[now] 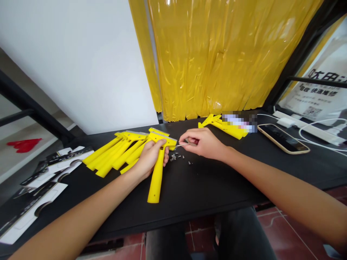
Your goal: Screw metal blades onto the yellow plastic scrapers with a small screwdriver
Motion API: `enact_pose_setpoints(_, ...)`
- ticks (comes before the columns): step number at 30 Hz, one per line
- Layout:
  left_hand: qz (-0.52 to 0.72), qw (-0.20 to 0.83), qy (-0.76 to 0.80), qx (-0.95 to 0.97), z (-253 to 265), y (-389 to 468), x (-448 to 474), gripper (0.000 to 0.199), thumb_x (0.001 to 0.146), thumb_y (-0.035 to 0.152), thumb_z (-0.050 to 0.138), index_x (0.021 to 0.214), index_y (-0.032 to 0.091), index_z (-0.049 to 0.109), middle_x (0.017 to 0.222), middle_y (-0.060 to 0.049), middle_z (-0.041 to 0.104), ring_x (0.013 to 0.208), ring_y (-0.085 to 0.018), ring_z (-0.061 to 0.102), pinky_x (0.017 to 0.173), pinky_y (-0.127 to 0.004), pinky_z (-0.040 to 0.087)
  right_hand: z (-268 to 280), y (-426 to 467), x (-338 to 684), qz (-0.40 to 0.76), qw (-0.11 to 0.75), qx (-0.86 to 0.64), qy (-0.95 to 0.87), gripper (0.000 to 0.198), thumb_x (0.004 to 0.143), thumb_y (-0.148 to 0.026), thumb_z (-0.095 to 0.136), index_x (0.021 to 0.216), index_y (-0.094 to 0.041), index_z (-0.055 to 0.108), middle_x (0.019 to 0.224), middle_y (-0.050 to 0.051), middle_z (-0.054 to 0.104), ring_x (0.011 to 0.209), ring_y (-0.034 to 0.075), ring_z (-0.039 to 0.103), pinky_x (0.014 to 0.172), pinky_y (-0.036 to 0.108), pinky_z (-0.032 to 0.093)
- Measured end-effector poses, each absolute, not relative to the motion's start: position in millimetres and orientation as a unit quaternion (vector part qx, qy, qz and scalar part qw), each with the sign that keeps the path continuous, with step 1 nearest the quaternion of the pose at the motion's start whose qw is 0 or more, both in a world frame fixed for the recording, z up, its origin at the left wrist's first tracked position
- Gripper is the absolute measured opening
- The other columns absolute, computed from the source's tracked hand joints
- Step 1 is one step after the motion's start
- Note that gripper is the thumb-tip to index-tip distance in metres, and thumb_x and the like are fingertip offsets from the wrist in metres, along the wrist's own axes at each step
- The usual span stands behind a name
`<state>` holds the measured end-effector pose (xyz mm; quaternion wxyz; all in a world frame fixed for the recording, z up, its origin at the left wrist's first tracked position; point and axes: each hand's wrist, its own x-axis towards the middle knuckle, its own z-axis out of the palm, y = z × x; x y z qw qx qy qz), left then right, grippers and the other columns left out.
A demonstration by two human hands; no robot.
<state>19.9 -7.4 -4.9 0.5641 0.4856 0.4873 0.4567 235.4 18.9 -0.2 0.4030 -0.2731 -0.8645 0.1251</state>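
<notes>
Currently, left hand (151,155): fingers closed round a yellow scraper (155,182), near its head, the handle slanting down toward the person.
Right hand (203,142): thumb and fingers pinched on a thin metal tool (183,144), its tip by the right end of the scraper's head; whether they touch, I cannot tell.
Screws (173,157): loose, just below the right hand's fingertips.
Scraper pile (108,155): left of the left hand, handles side by side.
More yellow pieces (237,131): beyond the right hand.
Phone (283,138): right of the right hand, near a white power strip (311,128).
Black-and-white cards (35,209): well left of the left hand.
</notes>
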Motion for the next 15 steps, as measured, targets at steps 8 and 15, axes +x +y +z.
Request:
enact_pose_setpoints(8,0.405,0.545,0.495,0.543,-4,-10,21,0.037,0.092,0.041,0.056,0.064,0.016,0.059,0.049,-0.002,0.055,0.040,-0.012,0.051,0.039,-0.021,0.042,-21,17,212,0.360,0.392,-0.331,-0.779,0.020,0.084,-0.036,0.068,0.085,-0.017,0.070,0.066,-0.002,0.058,0.060,0.010,0.048,0.058,0.024,0.040)
enact_pose_setpoints(15,0.404,0.564,0.454,0.560,-8,-9,20,0.038,0.092,0.043,0.057,0.066,0.016,0.059,0.052,-0.003,0.057,0.044,-0.012,0.053,0.042,-0.022,0.043,-18,21,218,0.335,0.404,-0.382,-0.761,0.021,0.085,-0.039,0.067,0.087,-0.019,0.073,0.072,-0.001,0.064,0.061,0.011,0.048,0.058,0.025,0.038)
